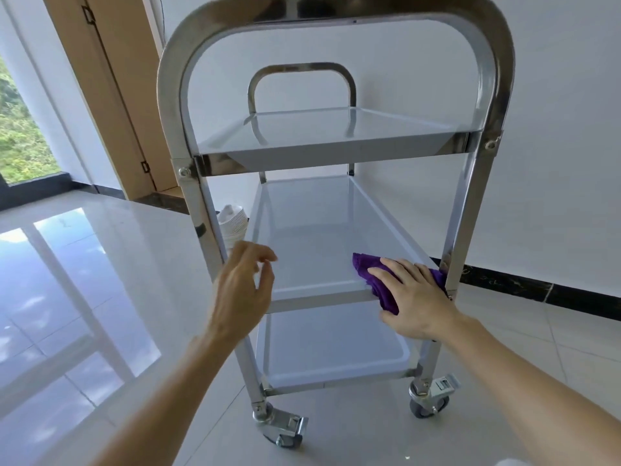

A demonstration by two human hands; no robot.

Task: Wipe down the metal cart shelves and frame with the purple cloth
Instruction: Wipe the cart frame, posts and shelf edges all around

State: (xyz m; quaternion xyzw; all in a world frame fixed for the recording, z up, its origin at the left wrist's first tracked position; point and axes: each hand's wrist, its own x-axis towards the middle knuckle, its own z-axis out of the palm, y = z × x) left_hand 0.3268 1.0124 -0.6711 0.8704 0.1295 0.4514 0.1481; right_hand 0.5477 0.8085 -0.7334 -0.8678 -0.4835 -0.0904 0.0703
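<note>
A three-shelf stainless metal cart (336, 146) on castors stands in front of me, its arched frame rising at the near end. The purple cloth (368, 269) lies on the near right corner of the middle shelf (312, 250), draped over the front rim. My right hand (416, 297) presses flat on the cloth and covers most of it. My left hand (243, 290) hovers by the left upright post at middle-shelf height, fingers loosely apart, holding nothing.
A white ribbed object (232, 223) sits on the floor behind the cart's left post. A wooden door frame (111, 95) and a window are at the left. A white wall with dark skirting (537, 287) runs along the right. Glossy tiled floor surrounds the cart.
</note>
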